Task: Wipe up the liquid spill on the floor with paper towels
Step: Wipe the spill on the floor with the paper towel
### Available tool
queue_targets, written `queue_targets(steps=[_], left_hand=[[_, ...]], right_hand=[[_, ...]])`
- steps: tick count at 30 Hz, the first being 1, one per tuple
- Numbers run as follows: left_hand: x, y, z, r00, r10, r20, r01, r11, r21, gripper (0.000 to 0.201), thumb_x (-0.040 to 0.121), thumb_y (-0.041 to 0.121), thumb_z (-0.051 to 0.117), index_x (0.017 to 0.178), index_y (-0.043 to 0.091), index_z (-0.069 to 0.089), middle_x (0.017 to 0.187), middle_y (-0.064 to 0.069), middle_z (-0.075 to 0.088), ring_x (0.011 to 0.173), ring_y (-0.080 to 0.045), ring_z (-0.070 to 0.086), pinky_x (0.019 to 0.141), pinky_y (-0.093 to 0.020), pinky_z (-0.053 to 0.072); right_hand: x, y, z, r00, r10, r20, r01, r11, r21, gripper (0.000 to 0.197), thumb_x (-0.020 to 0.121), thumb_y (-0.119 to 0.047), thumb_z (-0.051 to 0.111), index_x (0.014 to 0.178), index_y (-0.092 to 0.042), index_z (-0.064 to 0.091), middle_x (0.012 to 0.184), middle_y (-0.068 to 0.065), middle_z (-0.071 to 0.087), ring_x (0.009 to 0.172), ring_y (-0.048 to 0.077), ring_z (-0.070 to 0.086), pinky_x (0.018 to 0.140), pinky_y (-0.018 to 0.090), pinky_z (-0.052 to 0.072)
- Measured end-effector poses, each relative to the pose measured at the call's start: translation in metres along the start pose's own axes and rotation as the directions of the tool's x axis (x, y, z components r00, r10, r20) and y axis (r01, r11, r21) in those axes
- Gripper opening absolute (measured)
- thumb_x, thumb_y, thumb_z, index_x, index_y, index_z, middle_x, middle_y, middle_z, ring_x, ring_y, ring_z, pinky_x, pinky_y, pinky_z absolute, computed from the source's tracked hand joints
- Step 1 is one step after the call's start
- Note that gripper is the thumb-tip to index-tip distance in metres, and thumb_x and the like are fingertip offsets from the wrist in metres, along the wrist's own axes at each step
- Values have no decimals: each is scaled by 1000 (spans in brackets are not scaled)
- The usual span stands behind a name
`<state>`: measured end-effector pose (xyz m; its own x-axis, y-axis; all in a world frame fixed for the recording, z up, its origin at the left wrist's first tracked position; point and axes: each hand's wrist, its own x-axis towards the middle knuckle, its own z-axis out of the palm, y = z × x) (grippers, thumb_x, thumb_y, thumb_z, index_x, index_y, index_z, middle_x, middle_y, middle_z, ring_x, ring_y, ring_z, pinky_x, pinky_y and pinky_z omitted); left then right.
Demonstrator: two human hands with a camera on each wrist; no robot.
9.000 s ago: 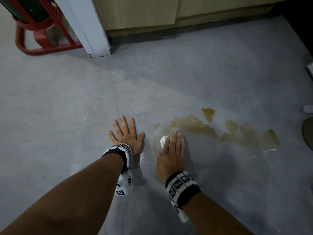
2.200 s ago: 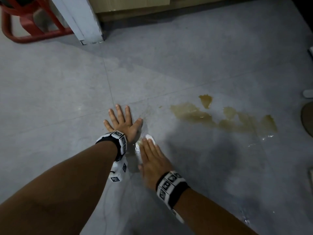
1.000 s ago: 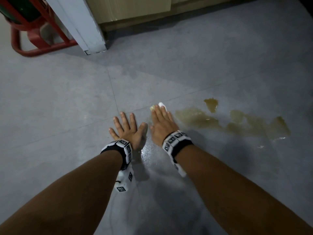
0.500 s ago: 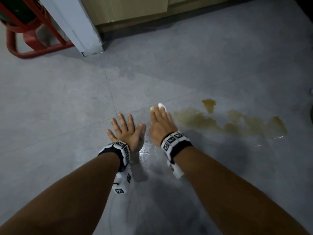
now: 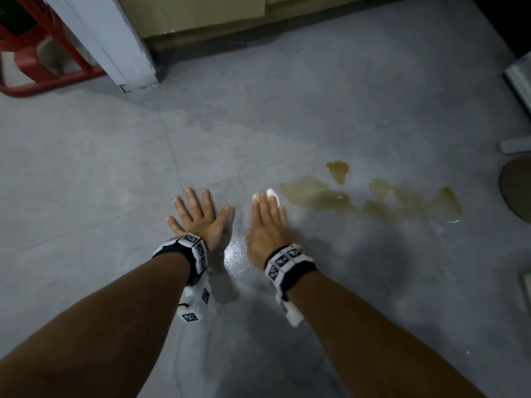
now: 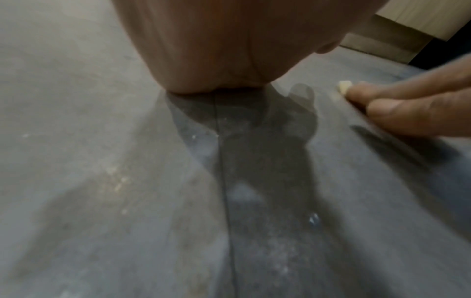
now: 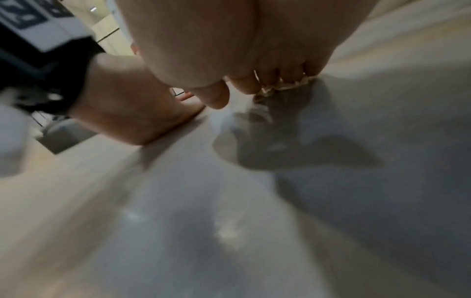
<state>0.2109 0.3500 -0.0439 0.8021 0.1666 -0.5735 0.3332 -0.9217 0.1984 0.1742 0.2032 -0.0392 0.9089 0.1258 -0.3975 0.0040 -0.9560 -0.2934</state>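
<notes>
A yellow-brown spill (image 5: 344, 196) lies in patches on the grey tiled floor (image 5: 316, 96), to the right of both hands. My right hand (image 5: 267, 222) lies flat with straight fingers on a wadded paper towel (image 5: 272, 193) at the spill's left end. Only the towel's white and yellowed tips show past the fingertips. The right wrist view shows the crumpled towel (image 7: 280, 86) under the fingers (image 7: 244, 84). My left hand (image 5: 198, 216) is spread flat on the floor just left of it, holding nothing. In the left wrist view its palm (image 6: 229, 50) rests on the tile.
A wet sheen (image 5: 235, 254) covers the floor between my wrists. A white post (image 5: 115, 47), a red metal frame (image 5: 43, 79) and a wooden cabinet base (image 5: 201, 12) stand at the back. A round brown object (image 5: 517, 188) and a white piece (image 5: 514, 145) lie at the right edge.
Over two seconds my right hand slid the towel forward from beside my left wrist to the spill's left end. It barely shifted in the last half second. The left hand stayed planted.
</notes>
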Motion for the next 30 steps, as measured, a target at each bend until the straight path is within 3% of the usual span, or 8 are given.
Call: queue_targets(steps=[3,7,10,14,18,21,25,30], left_hand=[[3,-2,-4,997,9,78,-8,1000,-8,74,97,68,16,156,33,-14,159,0,-33,145,-28,-32,116,-58,-17],[3,-4,0,998,52,33,-51,998,-32,78,96,72,13,157,29,-9,162,-2,-26,147,-29,-28,114,-61,-19],[-3,0,3,998,18,-61,-19,1000,0,75,96,70,16,156,33,-10,163,0,-25,149,-27,-25,117,-58,-16],[-3,3,1,1000,11,-17,-10,1000,13,72,99,64,21,157,33,-9,161,0,-28,148,-27,-27,117,-57,-14],[-1,-1,-3,1000,21,22,-22,1000,7,73,99,65,20,157,32,-10,161,-1,-29,147,-28,-28,117,-58,-16],[2,-2,0,1000,9,7,-9,1000,4,72,99,65,21,156,34,-9,161,1,-28,148,-27,-27,117,-57,-15],[3,-4,3,1000,21,4,-21,1000,22,74,98,66,20,155,34,-14,160,1,-32,146,-27,-31,114,-56,-18],[3,-3,3,1000,12,20,-13,1000,26,74,98,66,19,156,34,-13,160,0,-32,146,-28,-30,116,-58,-16]], right_hand=[[-47,-24,28,963,-252,91,258,965,-55,72,97,-31,35,153,-7,-3,161,14,-7,147,32,-7,119,48,4],[-118,46,42,888,-449,101,459,878,-136,65,87,-25,41,150,-10,30,158,7,24,146,27,17,115,47,23],[-89,95,17,970,-242,-20,235,958,-163,66,85,-15,45,149,-10,31,156,10,29,146,27,22,110,49,29],[-25,55,-6,996,71,-58,-73,997,-32,72,95,-25,36,153,-5,-1,160,12,-7,148,31,-9,119,49,6],[-65,-3,34,975,-212,72,217,974,-73,70,94,-32,32,153,-5,6,161,14,3,148,31,0,118,50,14],[-120,43,41,934,-357,27,357,923,-141,65,87,-30,36,149,-11,31,157,7,26,145,25,22,113,43,23],[-105,109,15,987,-149,-68,137,979,-150,65,90,-23,44,151,-9,27,158,10,22,147,27,18,110,48,29],[-50,41,13,997,47,-69,-47,999,-8,74,93,-32,36,153,-3,3,160,14,-4,148,32,-6,120,49,7]])
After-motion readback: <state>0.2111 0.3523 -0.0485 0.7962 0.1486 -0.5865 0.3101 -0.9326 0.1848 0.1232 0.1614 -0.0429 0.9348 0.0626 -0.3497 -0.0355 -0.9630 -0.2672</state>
